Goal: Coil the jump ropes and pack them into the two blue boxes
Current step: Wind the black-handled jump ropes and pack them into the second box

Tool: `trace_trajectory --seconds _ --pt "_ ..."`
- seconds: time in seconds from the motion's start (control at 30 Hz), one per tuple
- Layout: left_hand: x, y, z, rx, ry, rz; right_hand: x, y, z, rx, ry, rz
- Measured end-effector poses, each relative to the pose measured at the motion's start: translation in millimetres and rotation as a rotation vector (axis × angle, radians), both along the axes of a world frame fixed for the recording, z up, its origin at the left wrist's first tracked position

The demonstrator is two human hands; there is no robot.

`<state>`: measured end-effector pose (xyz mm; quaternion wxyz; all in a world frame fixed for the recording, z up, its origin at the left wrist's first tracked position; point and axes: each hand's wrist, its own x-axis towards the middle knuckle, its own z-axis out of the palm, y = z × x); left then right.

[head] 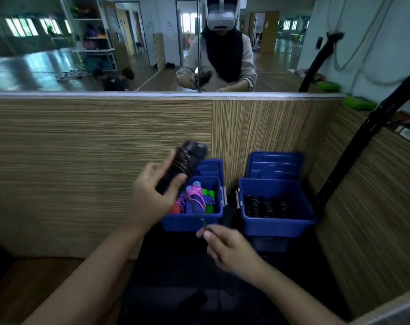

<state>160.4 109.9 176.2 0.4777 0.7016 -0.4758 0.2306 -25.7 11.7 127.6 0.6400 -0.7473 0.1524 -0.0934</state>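
Black jump rope (pixel 184 165) — coiled round its handles, gripped in the left hand (pixel 152 195) above the left blue box (pixel 192 221). Right hand (pixel 227 247) pinches the loose cord end (pixel 202 222) between thumb and fingertip, just in front of that box. Coloured ropes (pixel 197 199) fill it — black coils (pixel 266 206) lie in the right blue box (pixel 279 225), lid (pixel 275 165) propped behind.

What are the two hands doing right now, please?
Left hand: grips the black rope bundle.
Right hand: pinches the rope's loose end.
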Motion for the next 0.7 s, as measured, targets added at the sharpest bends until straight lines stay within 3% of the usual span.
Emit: trace_trajectory --seconds 0.1,0.17,0.3,0.37,0.47,0.63,0.7 --pt "31.3 6.0 -19.1 0.068 0.08 0.112 -13.0 5.3 1.6 -0.348 0.01 -0.002" --pt "36.2 10.3 -45.6 0.252 -0.008 0.013 -15.7 2.3 19.4 -0.516 -0.002 0.042" --pt "16.7 20.5 -81.2 0.523 -0.064 -0.228 -20.6 -14.9 51.8 -1.048 -0.004 0.063" --pt "-4.0 23.8 -79.7 0.577 -0.151 -0.314 -22.6 -32.1 63.3 -1.101 -0.038 0.073" --pt "-39.0 24.9 -64.1 0.554 -0.239 -0.44 -19.0 -60.3 71.7 -0.853 -0.105 0.158" --pt "-72.7 15.7 -17.5 0.393 -0.115 -0.613 -6.9 -84.7 78.5 -0.153 -0.12 0.226" --pt "-72.3 10.4 -6.6 0.303 -0.089 -0.609 -5.2 -82.0 75.3 -0.005 -0.138 0.205"
